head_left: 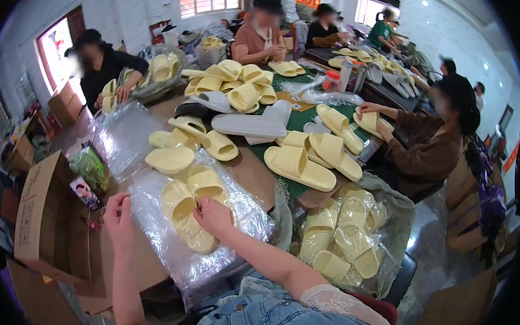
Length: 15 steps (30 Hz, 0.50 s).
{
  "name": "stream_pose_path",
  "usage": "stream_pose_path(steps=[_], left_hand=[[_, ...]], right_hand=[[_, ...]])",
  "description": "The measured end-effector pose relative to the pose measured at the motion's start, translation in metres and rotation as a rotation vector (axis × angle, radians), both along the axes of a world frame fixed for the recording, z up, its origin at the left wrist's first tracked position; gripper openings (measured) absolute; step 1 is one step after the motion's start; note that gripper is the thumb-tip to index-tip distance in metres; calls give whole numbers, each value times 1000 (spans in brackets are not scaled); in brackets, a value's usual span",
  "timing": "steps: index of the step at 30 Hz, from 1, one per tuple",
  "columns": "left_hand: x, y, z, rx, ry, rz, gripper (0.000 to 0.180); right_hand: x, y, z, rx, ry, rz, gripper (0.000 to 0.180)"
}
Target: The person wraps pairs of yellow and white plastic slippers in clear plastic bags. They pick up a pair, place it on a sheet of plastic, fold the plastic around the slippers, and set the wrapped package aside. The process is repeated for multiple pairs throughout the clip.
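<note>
A pair of pale yellow slippers (178,202) lies on a stack of clear plastic bags (207,274) in front of me. Shiny film shows over their lower part, seemingly a clear bag around them. My right hand (215,218) is closed at the slippers' right side, its fingertips pinched between the two. At the stack's left edge is my left hand (119,217), raised with its fingers curled in; whether they pinch film there is hard to make out. Just beyond the pair, more loose yellow slippers (170,159) rest on the table.
To the left stands an open cardboard box (51,222), beside a green package (89,168). At my right a sack (400,229) holds bagged yellow slippers. White slippers (250,125) and yellow ones pile mid-table. Co-workers sit around it; one at right (431,148) handles a yellow slipper.
</note>
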<state>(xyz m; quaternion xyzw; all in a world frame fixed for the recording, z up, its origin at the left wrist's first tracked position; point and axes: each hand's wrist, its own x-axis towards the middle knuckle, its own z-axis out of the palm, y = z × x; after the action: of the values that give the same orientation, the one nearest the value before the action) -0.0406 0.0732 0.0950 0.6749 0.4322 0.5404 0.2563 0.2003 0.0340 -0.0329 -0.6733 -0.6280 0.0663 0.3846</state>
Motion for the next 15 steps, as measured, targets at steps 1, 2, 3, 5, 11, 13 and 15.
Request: stream_pose_path(steps=[1,2,3,5,11,13,15], left_hand=[[18,-25,22,-92,-104,-109,13],[32,-51,44,-132,-135,-229,12],[42,-77,64,-168,-168,-348,12],[53,-123,92,-201,-253,-656,12],[79,-175,148,-195,-303,-1582,28],[84,-184,155,-212,-351,-1657,19],[89,-195,150,-190,-471,-1690,18]], right_hand=[[-1,-1,1,-14,9,3,30],[0,-1,3,-26,15,6,30],[1,-2,5,-36,19,9,29],[0,-2,6,-15,29,19,29],[-6,0,8,-82,35,8,30],[-1,0,8,-112,21,-4,28],[-1,1,3,-53,6,-14,27]])
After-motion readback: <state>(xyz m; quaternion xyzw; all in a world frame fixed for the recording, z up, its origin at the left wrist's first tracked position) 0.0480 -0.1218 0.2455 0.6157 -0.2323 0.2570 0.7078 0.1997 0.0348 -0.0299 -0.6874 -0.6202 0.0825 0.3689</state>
